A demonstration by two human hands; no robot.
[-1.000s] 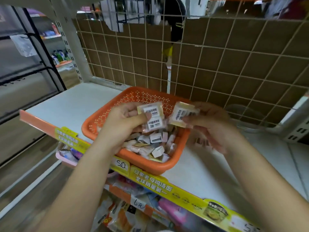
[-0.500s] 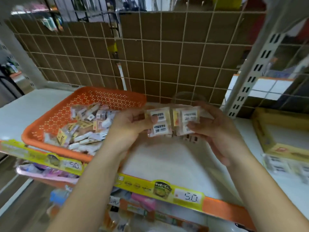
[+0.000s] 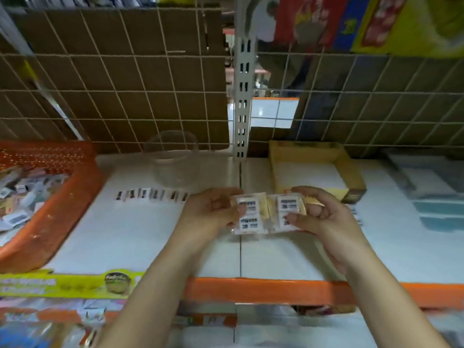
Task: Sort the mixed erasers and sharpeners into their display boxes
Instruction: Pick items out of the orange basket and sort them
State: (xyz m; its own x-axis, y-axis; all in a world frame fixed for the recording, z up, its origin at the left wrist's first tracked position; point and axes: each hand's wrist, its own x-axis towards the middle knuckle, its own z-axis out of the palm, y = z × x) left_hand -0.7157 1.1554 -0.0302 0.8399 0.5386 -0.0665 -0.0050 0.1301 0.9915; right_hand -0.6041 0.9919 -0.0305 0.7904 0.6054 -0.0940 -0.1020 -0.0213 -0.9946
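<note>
Orange basket (image 3: 50, 222) of mixed stock parked at shelf's left end. Wrapped erasers held over shelf (image 3: 140, 237): one stack (image 3: 248, 217) pinched in left hand (image 3: 213, 214), second stack (image 3: 288, 209) pinched in right hand (image 3: 324, 217), labels up, likely for matching. Display box (image 3: 351, 177) just beyond, probably destination.

The erasers (image 3: 248, 213) were seen as white with black print, "2B" among it, and with pale yellow wrappers. The basket (image 3: 57, 212) was coloured orange and pierced with small holes. The shelf (image 3: 140, 234) was white, its front edge (image 3: 263, 290) orange, with a yellow-green label strip (image 3: 65, 285). The display box (image 3: 351, 172) was tan yellow. The wire grid (image 3: 113, 91) was cream over brown cardboard.
</note>
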